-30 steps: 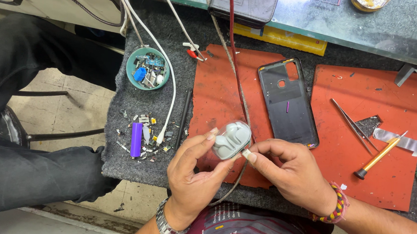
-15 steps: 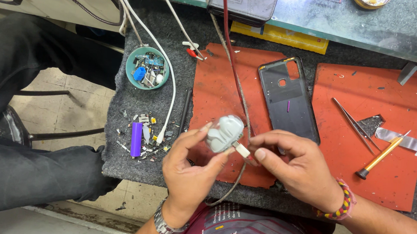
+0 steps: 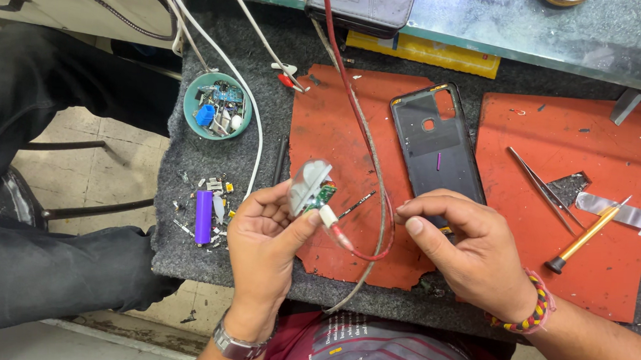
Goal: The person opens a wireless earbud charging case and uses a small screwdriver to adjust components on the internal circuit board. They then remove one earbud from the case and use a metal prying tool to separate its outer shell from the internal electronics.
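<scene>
pinched between thumb and fingers of the left hand (image 3: 265,232), a small grey plastic charger shell (image 3: 307,184) sits tilted above the near edge of the left red rubber mat (image 3: 338,129), its green circuit board (image 3: 325,196) showing and a white plug with a red wire (image 3: 360,253) hanging off it. the right hand (image 3: 472,248) hovers just beside, fingers loosely curled and holding nothing, over the lower end of a black phone back cover (image 3: 437,146). to handle this well, i'd judge the shell should be gripped by its edges, clear of the board, with the wire kept slack. left of the mat, a round teal bowl (image 3: 191,116) holds mixed small electronic parts, a blue one among them; below it lie loose bits and a purple cylindrical cell (image 3: 204,216).
</scene>
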{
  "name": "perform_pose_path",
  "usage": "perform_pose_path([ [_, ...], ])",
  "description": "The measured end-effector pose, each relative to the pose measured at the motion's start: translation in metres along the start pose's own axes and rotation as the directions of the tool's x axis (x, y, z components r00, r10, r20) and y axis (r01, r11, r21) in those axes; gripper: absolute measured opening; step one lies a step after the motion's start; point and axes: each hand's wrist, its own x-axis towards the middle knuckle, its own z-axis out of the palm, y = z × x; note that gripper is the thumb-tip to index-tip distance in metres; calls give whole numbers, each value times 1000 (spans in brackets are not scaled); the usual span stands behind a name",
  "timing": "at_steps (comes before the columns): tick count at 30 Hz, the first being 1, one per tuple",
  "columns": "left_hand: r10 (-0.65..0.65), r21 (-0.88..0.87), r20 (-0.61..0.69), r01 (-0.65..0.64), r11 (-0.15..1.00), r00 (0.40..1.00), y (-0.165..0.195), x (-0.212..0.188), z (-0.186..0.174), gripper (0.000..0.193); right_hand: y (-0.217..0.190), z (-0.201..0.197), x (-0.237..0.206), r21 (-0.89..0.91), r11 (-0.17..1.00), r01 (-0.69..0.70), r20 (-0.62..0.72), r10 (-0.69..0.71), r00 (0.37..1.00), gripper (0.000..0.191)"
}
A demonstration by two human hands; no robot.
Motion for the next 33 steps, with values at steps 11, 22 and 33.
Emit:
perform_pose_path([
  [11,111,99,54,-116,988,992,1,-6,3,50,4,1,0,28,998,53,-32,-52,998,12],
  [22,565,571,504,-742,350,654,24,-17,26,61,2,1,0,187,957,223,133,-249,959,51],
  [33,540,499,599,-803,326,591,26,-16,19,59,1,-5,10,61,890,453,242,-453,858,50],
])
